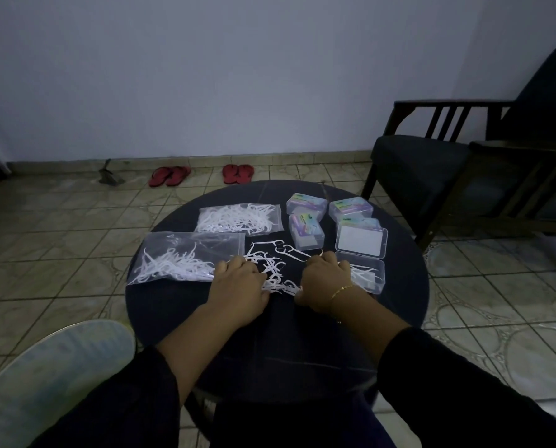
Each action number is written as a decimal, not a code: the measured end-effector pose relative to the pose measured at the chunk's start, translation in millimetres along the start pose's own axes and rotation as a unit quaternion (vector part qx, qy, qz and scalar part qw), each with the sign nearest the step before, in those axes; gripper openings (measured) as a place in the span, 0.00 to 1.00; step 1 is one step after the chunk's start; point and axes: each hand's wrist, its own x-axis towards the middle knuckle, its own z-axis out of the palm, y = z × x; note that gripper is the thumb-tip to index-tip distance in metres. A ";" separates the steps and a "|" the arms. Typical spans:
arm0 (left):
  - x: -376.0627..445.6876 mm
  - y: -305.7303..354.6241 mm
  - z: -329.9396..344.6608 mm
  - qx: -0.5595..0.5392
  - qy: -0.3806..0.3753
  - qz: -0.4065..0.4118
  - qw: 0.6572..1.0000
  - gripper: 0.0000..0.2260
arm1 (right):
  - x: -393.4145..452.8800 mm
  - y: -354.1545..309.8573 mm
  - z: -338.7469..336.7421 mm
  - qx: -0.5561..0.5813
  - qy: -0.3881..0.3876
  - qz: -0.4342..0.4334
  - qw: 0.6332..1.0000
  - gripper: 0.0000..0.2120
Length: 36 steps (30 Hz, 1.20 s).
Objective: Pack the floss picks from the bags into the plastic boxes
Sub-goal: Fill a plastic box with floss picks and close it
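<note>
Loose white plastic floss picks [272, 270] lie mid-table between both hands – left hand [239, 281] at 9 o'clock, right hand [323, 279] at 3. Fingers curled, seemingly gripping picks; the dim view leaves it unsure – the open clear plastic box [369, 274] just right

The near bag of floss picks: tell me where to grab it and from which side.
Pinch the near bag at its flat, nearly empty far strip, coming from above on the left. The picks bunch along its near edge, and the left hand crowds its right end, so the far-left corner is probably the freest hold.
</note>
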 end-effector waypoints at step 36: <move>62.7 81.1 -31.9 0.011 0.099 0.091 0.991 0.14 | -39.9 100.5 44.7 0.325 0.257 0.191 0.890 0.33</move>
